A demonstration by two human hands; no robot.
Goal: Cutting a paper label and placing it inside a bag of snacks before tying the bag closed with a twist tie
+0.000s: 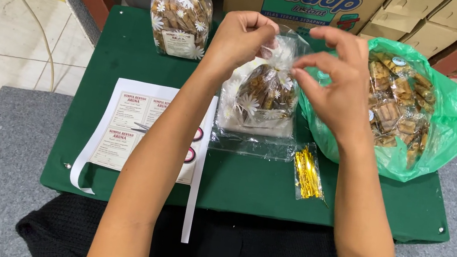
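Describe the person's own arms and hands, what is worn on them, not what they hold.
Both forearms are bare to beyond the frame edge: no sleeves, gloves, watch or bracelets show. The left hand and right hand carry no visible rings. Fingernails look short and unpainted, though they are small in this view.

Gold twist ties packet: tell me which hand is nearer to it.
Right. The right hand pinches the bag top above the gold twist ties packet; the left hand is farther up and left.

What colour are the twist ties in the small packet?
Shiny gold twist ties, lying on the green table; head view.
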